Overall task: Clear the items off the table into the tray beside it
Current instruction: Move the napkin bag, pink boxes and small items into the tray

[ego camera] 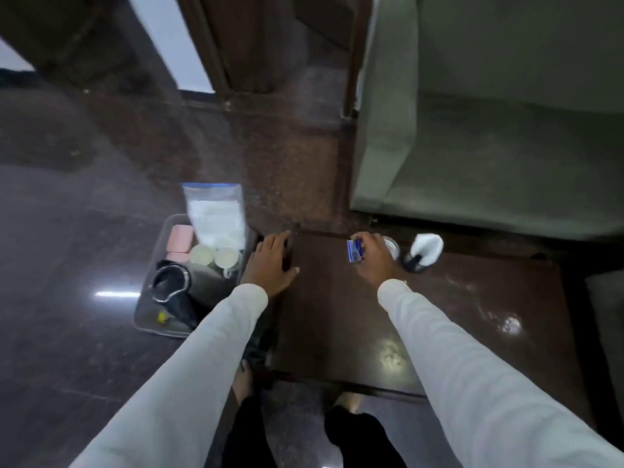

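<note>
My right hand (373,256) is shut on a small blue and white packet (354,250) just above the far part of the dark wooden table (337,315). My left hand (271,261) rests flat on the table's left edge, fingers apart, holding nothing. Behind my right hand a clear glass (391,246) stands on the table, and to its right a dark holder with white tissue (423,253). The clear plastic tray (148,315) sits on the floor left of the table, holding a zip bag of white powder (216,214), pink blocks (180,239), two round white lids (214,255) and a dark kettle-like item (172,288).
A grey-green sofa (489,146) stands behind and to the right of the table. Dark polished floor (67,214) spreads to the left. A wooden door frame (236,62) rises at the back. My feet and dark trousers show below the table's near edge.
</note>
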